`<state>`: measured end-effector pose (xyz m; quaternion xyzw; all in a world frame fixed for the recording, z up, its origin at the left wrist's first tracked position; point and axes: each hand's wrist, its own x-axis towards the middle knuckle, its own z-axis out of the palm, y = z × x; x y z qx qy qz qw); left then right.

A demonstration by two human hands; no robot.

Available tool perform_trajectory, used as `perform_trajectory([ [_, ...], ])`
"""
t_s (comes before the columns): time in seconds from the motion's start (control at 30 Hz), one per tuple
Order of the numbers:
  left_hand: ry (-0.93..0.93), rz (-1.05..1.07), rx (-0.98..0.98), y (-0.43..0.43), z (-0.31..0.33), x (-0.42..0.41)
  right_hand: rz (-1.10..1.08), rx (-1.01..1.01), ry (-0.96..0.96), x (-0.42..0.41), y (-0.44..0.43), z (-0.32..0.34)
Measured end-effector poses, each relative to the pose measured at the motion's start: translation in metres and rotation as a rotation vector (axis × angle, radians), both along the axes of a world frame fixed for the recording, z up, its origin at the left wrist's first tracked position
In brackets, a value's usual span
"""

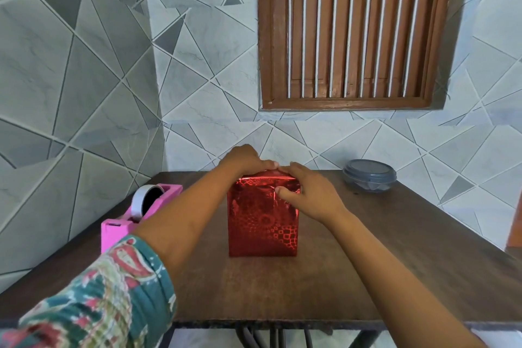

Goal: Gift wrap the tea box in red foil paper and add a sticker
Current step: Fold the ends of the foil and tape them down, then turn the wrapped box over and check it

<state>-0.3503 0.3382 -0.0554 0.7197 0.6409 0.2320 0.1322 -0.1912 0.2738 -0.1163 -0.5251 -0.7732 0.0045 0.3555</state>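
Right, quite a bit is hidden at the top end: the left hand (243, 160) lies across the far upper edge of the tea box (262, 223), so the folded flaps beneath it can't be made out, and its thumb is out of sight. What does show are its fingers, close together and fairly flat, pressing down on the fold. The right hand (306, 193) comes in from the other side, fingers hooked over the top edge and thumb pushed against the near face, so it grips the upper right corner between them. A patterned sleeve (113, 288) runs off the bottom left of the frame, and the right forearm is cut off at the bottom edge too.

Now the box itself: fully covered in red foil paper (254, 237), glossy, with a shimmering pattern of rings and little cells. There's a bright glare along the top fold, and a short upright crease just beside the thumb.

It stands upright near the middle of the dark wooden table (409, 240), long axis vertical, broad face turned toward the person, base flat on the wood.

Off to the left, a pink tape dispenser (113, 232) with its roll (139, 202), partly behind the left forearm. Back right, well apart from the box, a grey lidded container (369, 179) near the tiled wall (84, 93)
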Motion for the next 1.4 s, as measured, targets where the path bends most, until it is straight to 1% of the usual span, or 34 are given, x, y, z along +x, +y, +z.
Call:
perform_trajectory([
  [0.07, 0.015, 0.035, -0.053, 0.003, 0.001, 0.0, -0.013, -0.024, -0.008, 0.0, -0.002, 0.001],
  [0.1, 0.026, 0.074, -0.031, 0.003, 0.002, -0.003, -0.013, -0.029, -0.011, 0.0, -0.003, 0.002],
  [0.17, 0.048, 0.201, 0.079, 0.003, 0.003, -0.017, -0.005, -0.031, 0.002, 0.0, -0.004, 0.002],
  [0.2, 0.05, 0.238, 0.092, 0.004, 0.002, -0.027, 0.001, -0.034, 0.006, 0.001, -0.004, 0.002],
  [0.27, 0.014, 0.247, 0.051, 0.004, 0.0, -0.048, 0.013, -0.058, 0.017, 0.002, -0.005, 0.0],
  [0.3, -0.04, 0.245, 0.035, 0.004, -0.002, -0.058, 0.025, -0.074, 0.041, 0.002, -0.005, 0.0],
  [0.33, -0.138, 0.238, 0.019, 0.002, -0.005, -0.065, 0.044, -0.096, 0.086, 0.002, -0.005, 0.0],
  [0.4, -0.387, 0.205, -0.063, -0.011, -0.009, -0.076, 0.094, -0.13, 0.236, -0.001, -0.008, 0.0],
  [0.43, -0.481, 0.178, -0.122, -0.019, -0.01, -0.078, 0.12, -0.14, 0.325, -0.003, -0.01, 0.0],
  [0.47, -0.534, 0.144, -0.18, -0.028, -0.011, -0.079, 0.135, -0.155, 0.414, -0.004, -0.012, 0.0],
  [0.57, -0.553, 0.048, -0.29, -0.048, -0.013, -0.077, 0.118, -0.204, 0.591, -0.005, -0.016, -0.003],
  [0.67, -0.567, 0.003, -0.323, -0.058, -0.021, -0.067, 0.098, -0.229, 0.714, -0.005, -0.02, -0.007],
  [0.8, -0.645, 0.016, -0.271, -0.073, -0.031, -0.057, 0.103, -0.208, 0.733, -0.007, -0.025, -0.012],
  [0.9, -0.72, -0.03, -0.299, -0.088, -0.034, -0.059, 0.051, -0.197, 0.834, -0.004, -0.034, -0.013],
  [0.97, -0.744, -0.071, -0.313, -0.097, -0.035, -0.062, -0.002, -0.237, 0.872, -0.003, -0.04, -0.014],
  [1.07, -0.778, -0.101, -0.267, -0.111, -0.044, -0.063, -0.008, -0.382, 0.778, -0.006, -0.051, -0.02],
  [1.17, -0.837, -0.139, -0.203, -0.12, -0.057, -0.067, 0.031, -0.382, 0.792, -0.005, -0.058, -0.025],
  [1.33, -0.792, -0.198, -0.063, -0.124, -0.083, -0.072, 0.125, -0.322, 0.83, -0.004, -0.065, -0.044],
  [1.4, -0.776, -0.225, -0.033, -0.123, -0.097, -0.072, 0.143, -0.322, 0.799, -0.005, -0.064, -0.052],
])
